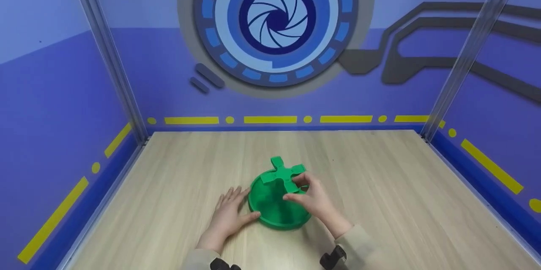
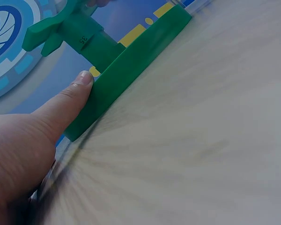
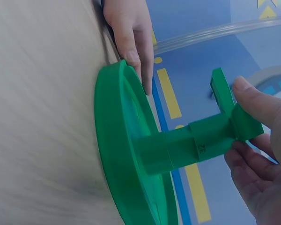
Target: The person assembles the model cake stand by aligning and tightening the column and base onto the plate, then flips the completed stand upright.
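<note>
A round green base with a raised rim lies flat on the table. From its middle rises a green stem with a small "32" marked on its side, topped by a green cross-shaped handle. My right hand pinches one arm of that handle between thumb and fingers. On the left side of the base, my left hand has its fingers spread, with the thumb against the rim and the fingertips by the edge.
The light wood table stretches out around the base. Blue and purple panels with metal corner posts enclose it at the back and sides. Each wrist wears a black strap device.
</note>
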`<state>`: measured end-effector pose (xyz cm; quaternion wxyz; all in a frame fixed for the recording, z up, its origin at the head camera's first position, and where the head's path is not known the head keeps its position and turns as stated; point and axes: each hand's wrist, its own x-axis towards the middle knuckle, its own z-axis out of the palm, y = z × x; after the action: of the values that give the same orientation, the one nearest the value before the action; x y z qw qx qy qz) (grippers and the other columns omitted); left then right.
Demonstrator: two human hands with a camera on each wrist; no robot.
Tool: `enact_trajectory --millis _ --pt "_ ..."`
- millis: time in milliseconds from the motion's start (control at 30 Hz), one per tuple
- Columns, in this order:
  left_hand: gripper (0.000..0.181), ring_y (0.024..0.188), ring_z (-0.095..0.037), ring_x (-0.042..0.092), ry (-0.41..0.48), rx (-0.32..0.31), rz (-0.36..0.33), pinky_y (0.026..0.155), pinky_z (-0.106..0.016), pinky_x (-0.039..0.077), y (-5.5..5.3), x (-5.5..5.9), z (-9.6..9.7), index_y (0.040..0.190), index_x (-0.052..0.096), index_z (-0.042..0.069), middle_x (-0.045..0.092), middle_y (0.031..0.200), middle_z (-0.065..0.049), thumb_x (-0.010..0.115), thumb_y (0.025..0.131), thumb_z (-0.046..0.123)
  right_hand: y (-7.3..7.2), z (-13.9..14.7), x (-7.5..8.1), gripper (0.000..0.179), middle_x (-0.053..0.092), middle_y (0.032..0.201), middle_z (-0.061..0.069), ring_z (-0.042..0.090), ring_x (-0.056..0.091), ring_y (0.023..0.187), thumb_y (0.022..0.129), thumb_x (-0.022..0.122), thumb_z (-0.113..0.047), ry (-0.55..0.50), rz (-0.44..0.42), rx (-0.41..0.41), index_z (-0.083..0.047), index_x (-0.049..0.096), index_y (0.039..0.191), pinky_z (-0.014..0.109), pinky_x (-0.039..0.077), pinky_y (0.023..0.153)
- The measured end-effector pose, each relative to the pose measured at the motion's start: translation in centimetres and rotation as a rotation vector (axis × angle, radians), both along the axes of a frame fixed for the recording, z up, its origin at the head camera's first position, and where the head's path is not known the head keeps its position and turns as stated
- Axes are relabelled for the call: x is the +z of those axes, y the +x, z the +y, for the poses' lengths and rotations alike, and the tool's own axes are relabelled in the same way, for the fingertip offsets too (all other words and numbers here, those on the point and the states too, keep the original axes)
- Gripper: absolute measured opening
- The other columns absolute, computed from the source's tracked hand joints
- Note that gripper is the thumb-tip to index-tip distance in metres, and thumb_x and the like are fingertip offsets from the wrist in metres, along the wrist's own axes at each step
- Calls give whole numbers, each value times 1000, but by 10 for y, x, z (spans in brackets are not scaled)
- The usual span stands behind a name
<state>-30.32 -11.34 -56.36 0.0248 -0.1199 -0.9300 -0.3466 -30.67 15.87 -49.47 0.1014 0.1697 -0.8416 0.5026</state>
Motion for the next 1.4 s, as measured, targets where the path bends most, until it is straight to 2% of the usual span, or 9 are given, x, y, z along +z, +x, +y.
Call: enact_trajectory --millis 233,467,633,800,933,1133,1267,1400 --pt "90 158 -45 21 3 -1 3 131 -64 9 0 0 0 156 46 16 36 165 -21 74 85 64 2 0 2 48 71 109 11 26 68 102 78 91 -23 46 3 -12 -4 64 112 52 61 94" --pt "90 158 -44 22 6 7 2 131 -63 10 1 0 0 156 46 16 36 165 -20 74 85 64 0 11 12 44 72 107 9 26 69 101 79 90 -25 37 29 -31 -6 66 110 57 60 92" --pt "90 158 -44 22 0 9 -3 131 -62 10 0 -1 0 156 46 16 36 165 -20 74 85 64 -7 20 22 36 73 107 9 27 69 103 82 88 -17 4 64 -101 -5 69 110 53 61 95" --pt "91 158 -44 22 -2 10 -7 132 -62 10 0 -1 0 156 46 16 36 166 -20 73 85 65 -22 30 24 36 72 120 14 32 67 113 87 83 -11 -16 68 -131 -3 69 119 54 59 101" --pt "90 158 -45 21 5 4 -3 131 -63 9 0 -1 1 156 46 15 35 166 -21 73 85 64 -35 38 19 40 69 131 17 36 64 125 91 78 -9 -43 -9 -67 -3 67 129 56 53 109" --pt "89 158 -44 21 9 5 -5 132 -63 9 0 0 1 156 46 15 35 166 -20 73 85 64 -49 46 12 45 63 141 21 39 58 135 97 71 -12 -64 -90 115 -1 60 140 57 47 116" --pt "89 158 -45 21 15 2 2 131 -63 9 1 0 1 156 46 15 36 165 -21 74 86 63 -55 49 10 45 61 145 22 39 56 138 101 66 -15 -70 -120 207 1 58 142 52 46 118" --pt "90 158 -45 21 24 1 1 132 -63 8 1 0 1 156 46 14 36 165 -21 74 86 62 -57 50 8 42 62 143 22 39 57 137 102 64 -13 -69 -140 239 3 58 141 46 48 117"
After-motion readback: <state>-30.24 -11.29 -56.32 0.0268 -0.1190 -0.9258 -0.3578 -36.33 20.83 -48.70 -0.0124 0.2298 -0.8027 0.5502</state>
